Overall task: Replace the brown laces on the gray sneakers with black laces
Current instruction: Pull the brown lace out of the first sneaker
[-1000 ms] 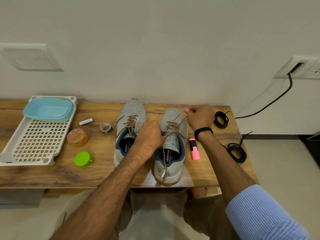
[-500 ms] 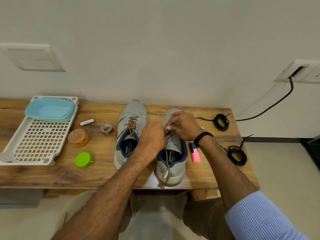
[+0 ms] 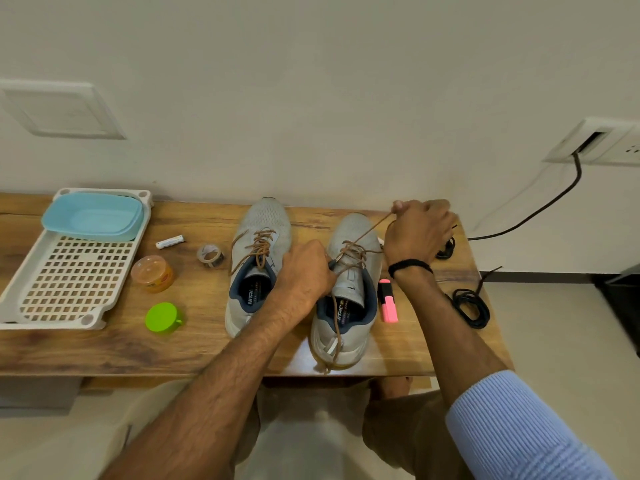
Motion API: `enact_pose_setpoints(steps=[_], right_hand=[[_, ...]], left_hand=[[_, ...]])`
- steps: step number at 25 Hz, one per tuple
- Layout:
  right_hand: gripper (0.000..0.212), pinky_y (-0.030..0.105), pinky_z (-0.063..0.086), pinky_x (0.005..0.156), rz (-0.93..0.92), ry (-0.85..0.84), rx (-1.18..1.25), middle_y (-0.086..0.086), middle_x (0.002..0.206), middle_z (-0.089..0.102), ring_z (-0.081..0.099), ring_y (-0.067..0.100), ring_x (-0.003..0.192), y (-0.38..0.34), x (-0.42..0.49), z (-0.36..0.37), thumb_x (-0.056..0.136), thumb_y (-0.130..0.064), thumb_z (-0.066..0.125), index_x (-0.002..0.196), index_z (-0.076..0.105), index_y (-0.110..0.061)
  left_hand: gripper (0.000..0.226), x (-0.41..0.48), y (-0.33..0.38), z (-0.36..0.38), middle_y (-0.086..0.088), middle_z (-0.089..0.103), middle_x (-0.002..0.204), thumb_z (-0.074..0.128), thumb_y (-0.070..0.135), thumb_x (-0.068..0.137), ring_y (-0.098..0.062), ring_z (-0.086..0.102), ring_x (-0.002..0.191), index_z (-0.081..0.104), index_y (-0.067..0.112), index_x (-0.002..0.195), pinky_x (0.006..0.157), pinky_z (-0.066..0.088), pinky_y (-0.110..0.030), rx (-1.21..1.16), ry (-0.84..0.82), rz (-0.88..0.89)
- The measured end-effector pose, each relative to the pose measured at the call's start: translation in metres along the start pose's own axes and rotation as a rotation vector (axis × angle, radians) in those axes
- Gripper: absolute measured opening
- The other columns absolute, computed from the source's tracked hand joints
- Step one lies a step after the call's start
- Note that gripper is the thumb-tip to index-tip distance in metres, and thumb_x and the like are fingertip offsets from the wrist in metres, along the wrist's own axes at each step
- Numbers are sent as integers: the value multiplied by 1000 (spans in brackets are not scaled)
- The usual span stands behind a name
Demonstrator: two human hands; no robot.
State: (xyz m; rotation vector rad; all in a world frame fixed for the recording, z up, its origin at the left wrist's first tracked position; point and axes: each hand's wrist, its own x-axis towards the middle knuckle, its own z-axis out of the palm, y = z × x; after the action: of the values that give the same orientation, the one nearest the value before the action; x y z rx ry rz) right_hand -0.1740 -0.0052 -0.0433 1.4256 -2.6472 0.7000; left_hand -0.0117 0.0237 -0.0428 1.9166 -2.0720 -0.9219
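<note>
Two gray sneakers sit side by side on the wooden tabletop (image 3: 207, 344). The right hand (image 3: 419, 230) has its fingers curled tight, pinching the brown lace (image 3: 370, 231) of the right sneaker (image 3: 346, 225) and holding it in a straight, tight line up and away from the shoe. The left hand (image 3: 304, 275) is curled against the side of that sneaker by the lace holes. It looks like it grips the shoe to keep it down, but its fingertips are hidden. The left sneaker (image 3: 266, 216) has all its brown lace in.

What could go wrong:

- The lace is crossed over itself in a messy bunch. A hard pull could make a knot and get it stuck in a hole.
- If the left hand lets go a bit, the pull could drag or tip the sneaker. It could bump the pink highlighter (image 3: 388, 303) just beside it.
- The right hand is very close to one black lace coil (image 3: 448, 247). It could knock it off the back or tangle it with the black cable near it.
- The other black lace coil (image 3: 471, 306) lies right by the tabletop's edge. The right arm could brush it onto the floor.
- The loose lace end hangs over the front edge and could snag.
</note>
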Motion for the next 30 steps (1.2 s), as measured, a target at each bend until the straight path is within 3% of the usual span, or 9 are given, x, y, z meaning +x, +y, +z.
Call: enact_pose_setpoints(steps=[3, 7, 9, 11, 17, 22, 24, 27, 30], right_hand=[[27, 39, 38, 94, -22, -92, 123, 11, 120, 47, 43, 31, 115, 5, 7, 3, 100, -33, 51, 111, 69, -17], [24, 36, 36, 102, -538, -533, 262, 5, 124, 51, 41, 22, 122, -3, -5, 9, 88, -38, 68, 110, 70, -30], [22, 41, 36, 103, -661, -659, 203, 1, 117, 59, 45, 22, 121, -5, -8, 18, 85, -40, 70, 105, 73, -31], [18, 42, 39, 99, -649, -641, 162, -4, 106, 63, 48, 22, 116, -6, -7, 24, 84, -41, 71, 96, 76, -29], [42, 47, 31, 105, -593, -388, -197, 4, 118, 51, 40, 27, 118, -8, -14, 21, 93, -57, 48, 105, 71, -24], [40, 43, 36, 97, -393, -141, -155, 4, 110, 54, 47, 28, 108, -7, -10, 22, 91, -55, 51, 104, 72, -24], [35, 38, 36, 94, -419, -216, -45, 3, 110, 53, 46, 26, 108, -7, -9, 25, 92, -52, 54, 104, 72, -24], [25, 33, 37, 98, -485, -496, 312, 5, 119, 53, 43, 23, 117, -4, -2, 17, 88, -38, 68, 109, 71, -26], [26, 37, 38, 102, -656, -683, 261, 1, 117, 64, 48, 15, 114, -2, -2, 11, 88, -31, 69, 114, 72, -25]], left_hand=[[12, -2, 0, -1, -13, 62, 87, 64, 11, 86, -33, 63, 89, 58, 9, 76, 65, 45, -36, 17, 2, 9], [6, -4, 1, -2, -13, 60, 97, 64, 11, 88, -29, 58, 92, 60, 7, 90, 69, 43, -34, 46, 39, 2], [13, -3, 1, -2, -11, 58, 97, 65, 13, 89, -27, 57, 92, 63, 6, 100, 69, 43, -33, 49, 45, -21], [14, -1, 1, 0, -10, 59, 96, 67, 13, 87, -27, 57, 91, 64, 6, 99, 68, 44, -34, 45, 34, -27], [9, 4, -2, 6, -15, 63, 97, 67, 13, 85, -33, 61, 92, 62, 6, 88, 67, 46, -36, 28, -12, -33], [9, 4, 4, 6, -14, 63, 92, 64, 12, 84, -33, 60, 89, 57, 11, 78, 70, 48, -37, 27, 23, -9], [15, 4, 5, 6, -14, 62, 91, 64, 11, 84, -34, 61, 89, 53, 11, 74, 68, 48, -37, 31, 33, -14], [25, 5, 1, 6, -14, 59, 87, 64, 9, 83, -35, 61, 89, 45, 13, 66, 63, 43, -36, 29, 30, -20], [19, 6, -1, 7, -12, 60, 90, 65, 15, 85, -33, 59, 90, 49, 13, 74, 64, 43, -36, 39, 39, -14]])
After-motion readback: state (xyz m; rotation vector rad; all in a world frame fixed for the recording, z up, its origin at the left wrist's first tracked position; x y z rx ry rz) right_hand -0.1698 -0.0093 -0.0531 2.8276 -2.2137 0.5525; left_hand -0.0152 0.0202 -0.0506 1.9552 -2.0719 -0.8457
